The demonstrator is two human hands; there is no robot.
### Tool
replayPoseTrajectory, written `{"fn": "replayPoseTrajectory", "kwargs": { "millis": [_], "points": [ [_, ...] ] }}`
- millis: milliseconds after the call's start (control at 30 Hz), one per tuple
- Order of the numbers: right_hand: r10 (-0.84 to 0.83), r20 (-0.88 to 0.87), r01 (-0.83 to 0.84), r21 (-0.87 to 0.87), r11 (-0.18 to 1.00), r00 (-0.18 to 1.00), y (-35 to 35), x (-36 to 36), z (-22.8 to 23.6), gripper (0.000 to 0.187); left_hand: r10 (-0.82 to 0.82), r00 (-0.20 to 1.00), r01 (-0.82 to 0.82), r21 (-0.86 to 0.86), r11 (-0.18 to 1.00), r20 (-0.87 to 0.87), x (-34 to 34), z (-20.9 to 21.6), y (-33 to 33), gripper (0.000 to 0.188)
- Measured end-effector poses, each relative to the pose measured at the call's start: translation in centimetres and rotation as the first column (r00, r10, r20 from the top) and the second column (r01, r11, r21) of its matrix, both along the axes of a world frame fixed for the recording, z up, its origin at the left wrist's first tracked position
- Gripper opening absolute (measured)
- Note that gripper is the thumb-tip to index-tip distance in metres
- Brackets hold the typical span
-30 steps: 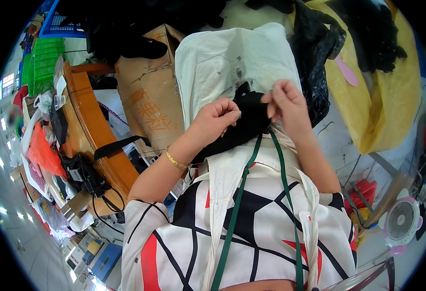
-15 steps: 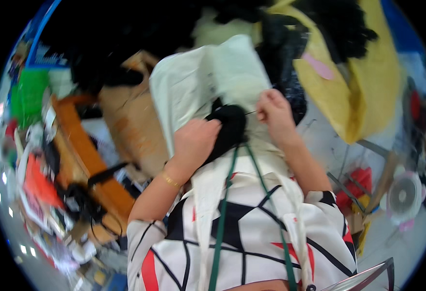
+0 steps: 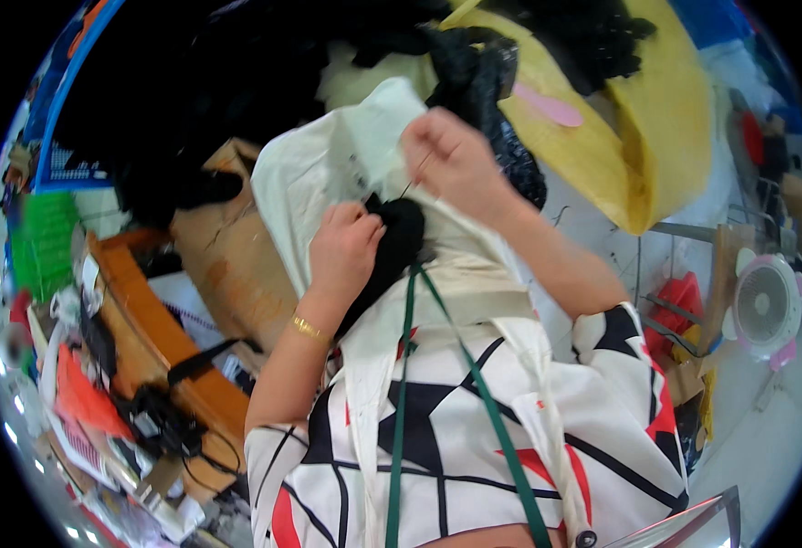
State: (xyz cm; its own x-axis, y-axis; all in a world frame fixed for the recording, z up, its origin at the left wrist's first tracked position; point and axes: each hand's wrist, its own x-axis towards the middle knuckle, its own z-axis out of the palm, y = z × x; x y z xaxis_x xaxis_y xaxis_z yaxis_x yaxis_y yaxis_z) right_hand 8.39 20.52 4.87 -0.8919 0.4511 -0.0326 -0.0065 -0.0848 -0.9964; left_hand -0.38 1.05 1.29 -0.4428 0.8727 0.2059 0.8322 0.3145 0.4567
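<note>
My left hand (image 3: 342,247) is closed on a bunched piece of black cloth (image 3: 401,228) that rests over my lap. The cloth's exact kind cannot be made out. Up and to the right of it, my right hand (image 3: 445,157) is raised, slightly blurred, with thumb and fingers pinched together. A thin dark thread (image 3: 408,190) runs from those fingers down toward the black cloth; whether a needle is there is too small to tell. Beneath both hands lies my off-white apron (image 3: 291,173), spread over my knees. Green straps (image 3: 403,365) hang down my front.
A heap of black material (image 3: 209,82) lies ahead, beside a yellow sack (image 3: 675,137) with a pink piece (image 3: 549,105) on it. Cardboard (image 3: 227,247) and a wooden bench (image 3: 150,310) stand at left. A small white fan (image 3: 768,306) is at right.
My right hand has moved up and away from the black cloth, drawing the thread with it. The left hand keeps its grip. The whole view has shifted a little.
</note>
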Motion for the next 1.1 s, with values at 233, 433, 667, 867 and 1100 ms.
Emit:
{"fn": "replayPoseTrajectory", "kwargs": {
  "millis": [233,433,667,867,1100],
  "points": [
    [-0.14,-0.15,0.182,0.315,0.932,0.979,3.2,-0.6,5.4,0.011,0.023,0.994,-0.022,-0.013,1.0,0.103,0.2,-1.0,-0.9,0.009],
    [0.052,0.381,-0.372,0.85,0.372,0.923,-0.6,1.9,0.7,0.039,0.087,0.919,-0.083,-0.028,0.996,0.385,-1.4,-3.0,-1.3,0.016],
    [0.187,0.83,-0.844,0.479,0.24,0.525,-6.4,3.8,-2.0,0.048,0.173,0.756,-0.132,-0.113,0.985,0.631,-2.4,-4.7,-1.6,0.021],
    [0.323,0.706,-0.774,0.535,0.34,0.63,-3.1,6.3,-3.1,0.027,0.206,0.466,-0.198,-0.126,0.972,0.86,-2.5,-5.7,-1.9,0.016],
    [0.541,0.545,-0.595,-0.092,0.798,0.641,0.5,7.3,1.1,0.016,0.223,0.318,-0.276,-0.135,0.952,0.922,-1.9,-5.4,-1.9,0.017]
  ]
}}
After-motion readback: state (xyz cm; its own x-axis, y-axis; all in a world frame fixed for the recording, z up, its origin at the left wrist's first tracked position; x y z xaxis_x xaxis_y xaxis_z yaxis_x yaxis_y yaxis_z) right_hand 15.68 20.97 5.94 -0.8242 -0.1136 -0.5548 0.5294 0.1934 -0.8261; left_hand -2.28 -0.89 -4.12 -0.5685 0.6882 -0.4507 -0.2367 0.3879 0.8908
